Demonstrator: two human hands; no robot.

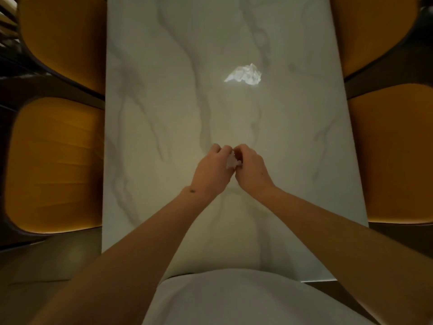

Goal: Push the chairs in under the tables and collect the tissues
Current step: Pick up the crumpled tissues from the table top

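Over the middle of the white marble table [164,113] my left hand [210,171] and my right hand [251,168] meet, fingers curled. Between them they pinch a small crumpled tissue [232,161], mostly hidden by the fingers. A second crumpled tissue [244,74] lies loose on the table farther away, a little to the right. Orange-seated chairs stand along both long sides: near left chair [54,165], far left chair [63,41], near right chair [396,156], far right chair [372,31]. Their seats reach the table's edges.
Dark floor shows at the lower left beside the table's near corner. My white shirt fills the bottom middle of the view. A slatted structure [7,22] sits at the far upper left behind the chairs.
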